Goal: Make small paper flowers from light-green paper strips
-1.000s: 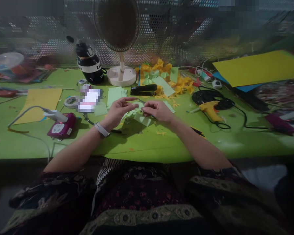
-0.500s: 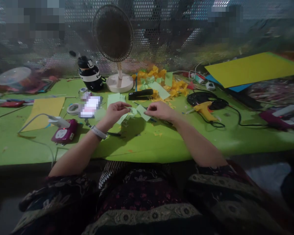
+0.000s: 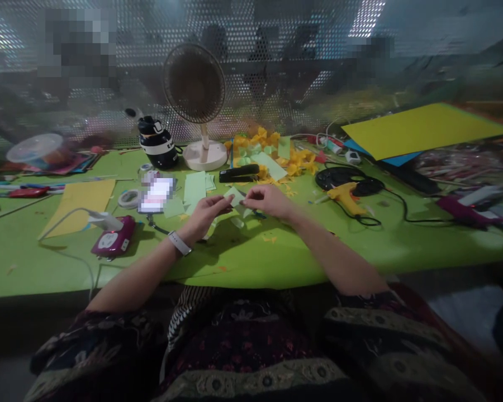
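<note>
Two hands pinch a piece of green paper above the middle of the counter (image 3: 251, 268), toward its near edge.

The left hand (image 3: 205, 216) and right hand (image 3: 270, 201) each hold the green paper (image 3: 236, 197) between thumb and fingers, with a small gap between the hands. Near the far left corner sits a clear plastic tub (image 3: 33, 149); orange shows through its side, too blurred to name. Along the far edge stands a black bottle (image 3: 157, 149), upright, its contents hidden, just beside a fan (image 3: 205, 154). Orange paper pieces (image 3: 299, 163) lie right of the fan, near a stapler (image 3: 238, 173). Nearer the right end, a yellow glue gun (image 3: 342, 195) lies beside a black cable (image 3: 333, 177).
</note>
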`<control>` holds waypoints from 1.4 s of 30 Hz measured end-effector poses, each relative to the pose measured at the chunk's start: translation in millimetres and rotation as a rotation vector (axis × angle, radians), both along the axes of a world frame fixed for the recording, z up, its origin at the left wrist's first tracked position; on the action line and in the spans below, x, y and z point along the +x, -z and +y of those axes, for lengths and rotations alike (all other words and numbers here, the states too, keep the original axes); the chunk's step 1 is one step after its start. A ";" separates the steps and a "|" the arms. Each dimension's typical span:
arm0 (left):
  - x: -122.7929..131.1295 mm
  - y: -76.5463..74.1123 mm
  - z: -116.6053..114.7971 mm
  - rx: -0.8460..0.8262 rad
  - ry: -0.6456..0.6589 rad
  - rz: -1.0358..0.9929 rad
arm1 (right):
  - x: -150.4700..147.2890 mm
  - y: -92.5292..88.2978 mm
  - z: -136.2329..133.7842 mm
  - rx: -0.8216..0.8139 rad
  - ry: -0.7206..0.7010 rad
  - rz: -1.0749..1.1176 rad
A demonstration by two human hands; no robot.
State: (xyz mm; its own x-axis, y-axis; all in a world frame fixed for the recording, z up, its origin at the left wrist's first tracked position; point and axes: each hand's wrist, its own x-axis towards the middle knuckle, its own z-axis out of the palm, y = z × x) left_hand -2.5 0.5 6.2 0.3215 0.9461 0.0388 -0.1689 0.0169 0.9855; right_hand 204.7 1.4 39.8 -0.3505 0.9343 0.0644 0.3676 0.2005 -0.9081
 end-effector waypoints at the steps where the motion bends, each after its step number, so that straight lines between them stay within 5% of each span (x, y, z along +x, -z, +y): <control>1: 0.4 0.4 0.7 -0.038 0.010 -0.042 | -1.7 0.1 -1.6 0.008 -0.015 -0.012; 6: -2.8 0.3 6.5 -0.185 -0.040 -0.116 | 4.0 -3.2 -2.9 0.303 0.049 -0.055; 9: -5.8 -0.7 9.0 -0.216 -0.030 -0.151 | 8.7 -0.4 0.1 0.466 -0.091 -0.073; 12: -6.6 -0.3 9.7 -0.213 -0.005 -0.155 | 6.8 9.5 3.4 0.530 -0.204 -0.096; 17: -6.2 1.5 9.4 -0.195 0.057 -0.180 | 1.0 22.2 5.3 0.606 -0.200 0.029; 22: -3.9 3.1 6.6 -0.108 0.077 -0.125 | -6.3 25.3 3.0 0.532 -0.094 0.143; 30: -4.4 4.0 5.0 -0.021 0.078 -0.058 | -17.3 31.7 3.9 0.193 0.043 0.297; 42: -2.5 2.9 1.0 -0.008 0.192 -0.079 | -19.2 27.3 -0.9 0.254 0.164 0.202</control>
State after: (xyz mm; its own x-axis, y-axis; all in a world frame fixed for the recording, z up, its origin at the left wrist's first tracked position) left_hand -5.0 1.5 3.3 0.4919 0.8683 0.0638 -0.2382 0.0637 0.9691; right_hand 185.5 0.5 12.5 -0.1534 0.9223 0.3546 0.2319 0.3825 -0.8944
